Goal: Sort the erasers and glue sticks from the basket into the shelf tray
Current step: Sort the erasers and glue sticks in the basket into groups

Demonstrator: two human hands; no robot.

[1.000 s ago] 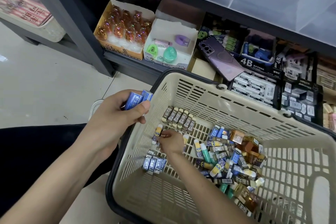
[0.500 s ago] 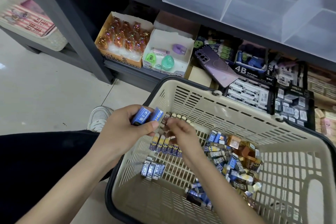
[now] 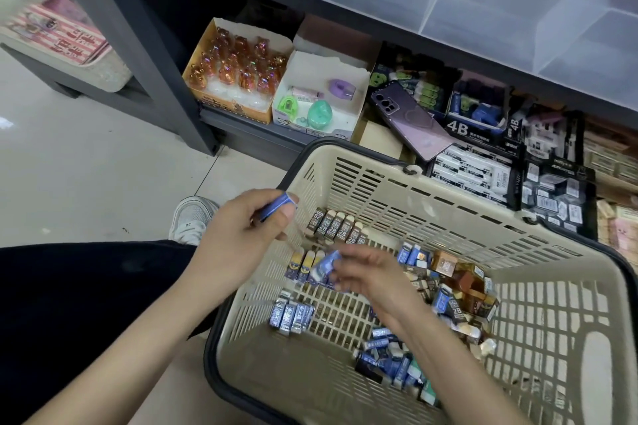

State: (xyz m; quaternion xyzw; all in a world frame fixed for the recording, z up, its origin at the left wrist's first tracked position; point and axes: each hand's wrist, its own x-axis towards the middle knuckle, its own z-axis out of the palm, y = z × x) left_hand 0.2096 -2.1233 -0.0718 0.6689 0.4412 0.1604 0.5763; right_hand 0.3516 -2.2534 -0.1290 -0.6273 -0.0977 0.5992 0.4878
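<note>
The left hand (image 3: 238, 238) gripped blue erasers (image 3: 276, 206) between thumb and fingers, over the left rim of the basket (image 3: 448, 214). The right hand (image 3: 369, 274) pinched a single blue eraser (image 3: 326, 266) at its fingertips, low inside the basket; motion-blurred. Basket floor held a row of 2B erasers (image 3: 336, 227) by the far wall, a second row (image 3: 291, 316) nearer, a loose pile (image 3: 452, 290) at right. The clear shelf tray (image 3: 483, 3) sat above, beyond the basket.
</note>
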